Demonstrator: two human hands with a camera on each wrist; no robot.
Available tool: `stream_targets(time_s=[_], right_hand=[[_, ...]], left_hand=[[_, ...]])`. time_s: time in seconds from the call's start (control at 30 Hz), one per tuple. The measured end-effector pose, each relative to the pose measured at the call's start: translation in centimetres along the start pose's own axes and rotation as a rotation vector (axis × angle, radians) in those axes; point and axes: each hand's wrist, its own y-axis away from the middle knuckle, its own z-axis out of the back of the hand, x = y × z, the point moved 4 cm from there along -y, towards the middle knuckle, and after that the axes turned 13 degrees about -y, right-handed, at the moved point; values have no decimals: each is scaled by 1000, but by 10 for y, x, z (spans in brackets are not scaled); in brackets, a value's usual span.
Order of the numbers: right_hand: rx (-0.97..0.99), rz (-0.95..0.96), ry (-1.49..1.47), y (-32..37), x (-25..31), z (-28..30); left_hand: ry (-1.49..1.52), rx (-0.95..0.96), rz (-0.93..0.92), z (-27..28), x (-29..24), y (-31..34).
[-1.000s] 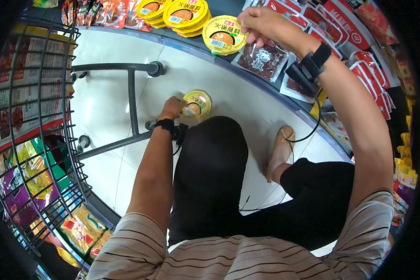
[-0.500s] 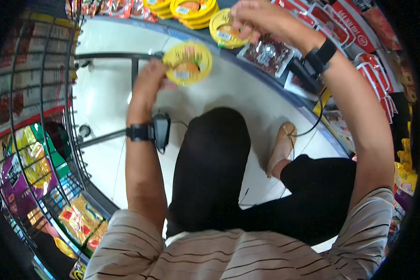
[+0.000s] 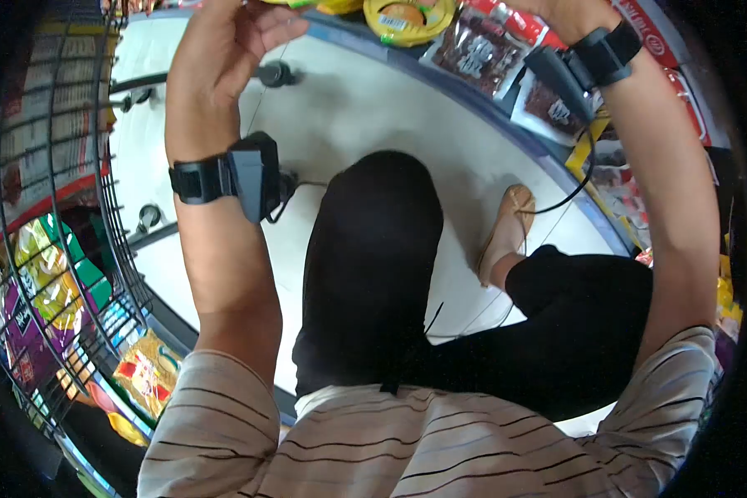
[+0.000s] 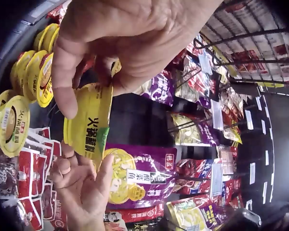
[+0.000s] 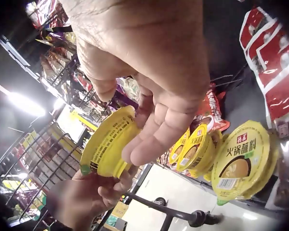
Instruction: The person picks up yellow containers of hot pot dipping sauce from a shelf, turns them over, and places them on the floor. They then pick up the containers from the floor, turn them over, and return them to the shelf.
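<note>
My left hand (image 3: 220, 58) holds a yellow hot pot dipping sauce cup (image 4: 89, 120) between thumb and fingers, up by the shelf. In the head view only a sliver of that cup shows at the top edge. My right hand (image 3: 577, 18) reaches in from the other side. The left wrist view shows its spread fingers (image 4: 62, 166) and thumb around the cup's lower end. In the right wrist view its bent fingers (image 5: 156, 130) overlap the cup's base, while the thumb stands apart from the rim. Beside it on the shelf sits another yellow sauce cup (image 3: 407, 18).
Stacked yellow cups (image 4: 33, 72), dark spice packets (image 3: 477, 54) and red-and-white packets (image 4: 33, 173) fill the shelf. Purple pouches (image 4: 147, 175) hang behind. A black wire rack (image 3: 54, 166) with bagged goods stands on the left. A grey metal frame with a caster (image 3: 275, 73) is on the floor.
My left hand has lifted the sauce cup from low near the floor up to the shelf, toward my right hand. The right hand has left the shelf cup and shifted rightward.
</note>
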Motion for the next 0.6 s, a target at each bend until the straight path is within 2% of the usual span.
stream_targets(time_s=[0.07, 0.1, 0.2, 0.4, 0.6], right_hand=[[49, -65, -49, -2, -8, 18], [-67, -11, -61, 0, -13, 33], [-151, 63, -149, 14, 0, 30], [-242, 113, -230, 28, 12, 51], [-243, 118, -199, 34, 12, 58]], left_hand=[[-4, 54, -21, -10, 0, -12], [11, 22, -19, -22, -5, -14], [31, -25, -12, -53, -15, -15], [16, -174, -61, -83, -38, -30], [73, -320, -74, -104, -21, -29]])
